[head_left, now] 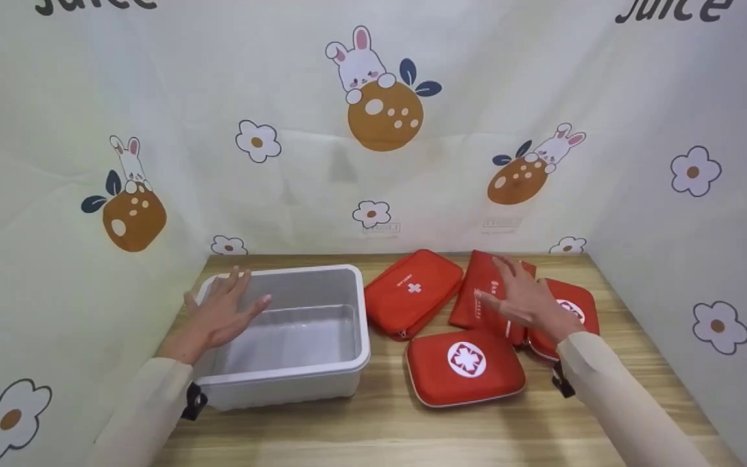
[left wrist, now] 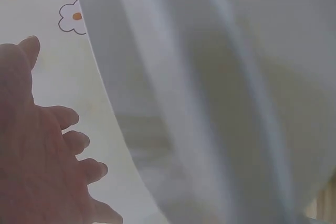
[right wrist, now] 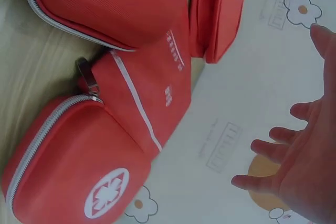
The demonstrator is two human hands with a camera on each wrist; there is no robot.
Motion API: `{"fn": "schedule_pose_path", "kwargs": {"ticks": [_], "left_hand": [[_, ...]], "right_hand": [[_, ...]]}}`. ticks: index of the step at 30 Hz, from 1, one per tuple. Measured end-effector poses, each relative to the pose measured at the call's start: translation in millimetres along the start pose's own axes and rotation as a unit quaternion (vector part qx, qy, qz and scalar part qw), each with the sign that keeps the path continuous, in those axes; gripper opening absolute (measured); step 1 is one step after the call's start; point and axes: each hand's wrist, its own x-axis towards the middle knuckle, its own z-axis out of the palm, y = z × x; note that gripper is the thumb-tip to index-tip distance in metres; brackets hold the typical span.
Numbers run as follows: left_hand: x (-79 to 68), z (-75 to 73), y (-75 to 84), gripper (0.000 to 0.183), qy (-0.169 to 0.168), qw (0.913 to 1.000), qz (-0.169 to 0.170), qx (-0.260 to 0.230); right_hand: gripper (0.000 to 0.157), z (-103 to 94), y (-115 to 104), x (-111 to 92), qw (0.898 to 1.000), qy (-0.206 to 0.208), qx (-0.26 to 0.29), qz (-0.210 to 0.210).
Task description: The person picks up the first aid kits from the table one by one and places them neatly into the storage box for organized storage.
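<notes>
My left hand [head_left: 221, 314] hovers over the left side of a grey plastic bin [head_left: 341, 374], fingers spread and holding nothing. In the left wrist view that hand [left wrist: 47, 145] shows its palm beside the blurred bin wall [left wrist: 210, 103]. My right hand [head_left: 521, 298] hangs with fingers apart above a flat red pouch [head_left: 471, 301]. In front of it lies a red hard-shell first aid case [head_left: 428, 373] with a white cross emblem. A similar red case [head_left: 581, 301] sits at the right, partly hidden by the wrist. Between bin and pouch lies a red first aid bag [head_left: 406, 285].
The wooden table [head_left: 386, 434] is enclosed by pale cloth walls [head_left: 296, 194] printed with rabbits, oranges and flowers. The bin stands at the left, close to the left wall. The red cases and pouches lie close together to its right.
</notes>
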Motion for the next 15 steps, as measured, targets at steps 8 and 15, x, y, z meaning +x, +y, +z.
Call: {"fn": "schedule_pose_path", "kwargs": {"ticks": [8, 15], "left_hand": [[-15.3, 8.5, -18.7, 0.092, 0.003, 0.9998, -0.007, -0.020], [-21.9, 13.2, -29.9, 0.084, 0.019, 0.9987, -0.002, -0.047]], "right_hand": [[0.106, 16.7, 6, -9, 1.000, -0.020, 0.013, 0.011], [0.101, 34.2, 10, -18, 0.999, -0.031, 0.028, 0.012]]}}
